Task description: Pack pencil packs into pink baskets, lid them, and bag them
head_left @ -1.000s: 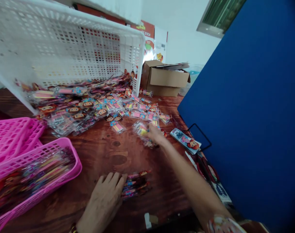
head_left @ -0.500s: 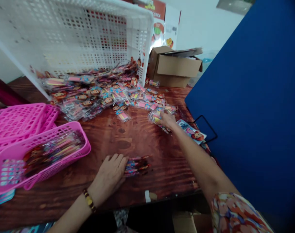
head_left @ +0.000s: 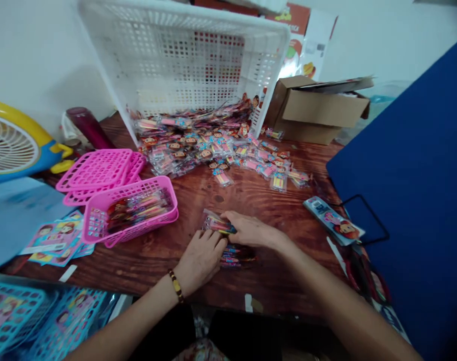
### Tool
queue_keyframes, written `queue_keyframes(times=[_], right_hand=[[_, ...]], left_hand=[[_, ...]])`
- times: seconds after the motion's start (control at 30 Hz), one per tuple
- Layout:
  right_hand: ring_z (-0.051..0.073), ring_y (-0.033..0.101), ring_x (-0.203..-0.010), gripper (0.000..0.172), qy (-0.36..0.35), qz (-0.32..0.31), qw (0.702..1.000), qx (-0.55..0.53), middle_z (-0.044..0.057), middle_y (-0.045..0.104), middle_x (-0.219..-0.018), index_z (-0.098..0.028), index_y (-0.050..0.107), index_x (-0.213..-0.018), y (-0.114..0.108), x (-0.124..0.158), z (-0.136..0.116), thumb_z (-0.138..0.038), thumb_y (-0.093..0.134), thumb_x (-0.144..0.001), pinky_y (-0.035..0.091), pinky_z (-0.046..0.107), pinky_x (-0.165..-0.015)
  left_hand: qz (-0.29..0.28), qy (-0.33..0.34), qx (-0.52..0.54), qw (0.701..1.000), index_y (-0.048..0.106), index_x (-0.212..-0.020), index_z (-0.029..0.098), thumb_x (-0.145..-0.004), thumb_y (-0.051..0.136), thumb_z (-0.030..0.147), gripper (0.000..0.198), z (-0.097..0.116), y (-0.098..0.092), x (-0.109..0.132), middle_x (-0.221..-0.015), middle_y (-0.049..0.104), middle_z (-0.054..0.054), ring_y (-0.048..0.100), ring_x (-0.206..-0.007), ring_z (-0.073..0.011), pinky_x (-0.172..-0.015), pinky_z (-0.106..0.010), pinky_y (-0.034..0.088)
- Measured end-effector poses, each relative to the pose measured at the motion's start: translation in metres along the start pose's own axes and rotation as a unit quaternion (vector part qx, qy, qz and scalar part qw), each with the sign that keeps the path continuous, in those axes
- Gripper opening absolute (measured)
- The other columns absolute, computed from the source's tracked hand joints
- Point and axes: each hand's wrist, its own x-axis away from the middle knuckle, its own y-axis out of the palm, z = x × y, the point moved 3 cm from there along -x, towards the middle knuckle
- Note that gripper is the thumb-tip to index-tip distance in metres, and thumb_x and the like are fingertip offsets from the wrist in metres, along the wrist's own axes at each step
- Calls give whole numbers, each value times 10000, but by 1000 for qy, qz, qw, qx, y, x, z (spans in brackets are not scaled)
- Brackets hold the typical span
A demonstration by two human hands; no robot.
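Note:
My right hand [head_left: 251,229] is closed on a few small clear packets [head_left: 216,222] with coloured sticks inside, just beyond my left hand. My left hand [head_left: 202,258], with a beaded bracelet at the wrist, curls over a row of similar packets [head_left: 236,256] lying on the table; its fingertips meet the held packets. Which packets each finger presses on is partly hidden. Up and to the left stands a pink basket [head_left: 128,233] with a bundle of packets [head_left: 141,208] in it. A large pile of packets [head_left: 190,145] spills from a tipped white crate [head_left: 275,65].
Pink perforated trays [head_left: 100,168] are stacked behind the basket, near a yellow-and-blue fan [head_left: 13,138]. Printed cards [head_left: 58,238] lie at left, blue baskets [head_left: 13,316] below. A cardboard box [head_left: 318,113], a blue panel [head_left: 412,200], a card pack [head_left: 333,220] and scissors [head_left: 363,276] are at right.
My right hand has come back from the edge of the pile to beside my left hand, bringing packets. My left hand stays on the row. The view has swung to the left.

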Motion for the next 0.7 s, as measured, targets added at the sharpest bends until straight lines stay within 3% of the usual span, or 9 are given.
queue_keyframes(times=[0.13, 0.27, 0.33, 0.47, 0.7], right_hand=[[213, 574, -1152, 426, -55, -1, 996, -74, 42, 612, -1289, -242, 532, -1270, -6, 4, 8, -281, 589, -850, 410, 309, -950], [213, 616, -1057, 309, -31, 28, 999, -28, 23, 670, -1154, -257, 579, -1167, -3, 3, 8, -279, 605, -859, 423, 297, -876], [222, 628, -1020, 346, -16, 17, 1000, -7, 23, 678, -1124, -268, 571, -1177, -3, 4, 10, -317, 638, -842, 427, 303, -851], [213, 621, -998, 421, -23, -22, 998, -48, 32, 660, -1138, -260, 558, -1209, -5, 12, 19, -416, 660, -831, 442, 310, -870], [218, 551, -1142, 393, -104, -31, 993, -50, 84, 559, -1256, -227, 511, -1316, 6, 14, 14, -339, 513, -940, 427, 357, -984]], left_hand=[[45, -10, 9, 999, 508, -1217, 198, -858, 568, 241, 367, -2, 3, 5, -1241, 523, -95, 457, -1135, -277, -973, -447, 387], [96, 3, 4, 995, 521, -1227, 212, -890, 535, 252, 340, -2, 5, 10, -1431, 414, -93, 275, -1370, -280, -1160, -507, 170], [85, -3, 1, 996, 529, -1215, 216, -913, 507, 252, 305, -1, 5, 10, -1404, 454, -77, 294, -1366, -257, -1174, -506, 142], [72, -19, 0, 997, 509, -1250, 207, -943, 462, 234, 311, 2, 2, 7, -1285, 544, -52, 408, -1261, -240, -1167, -495, 182], [82, 4, 0, 997, 509, -1227, 150, -889, 510, 200, 342, -2, 4, 8, -1237, 566, -99, 507, -1148, -252, -1094, -447, 325]])
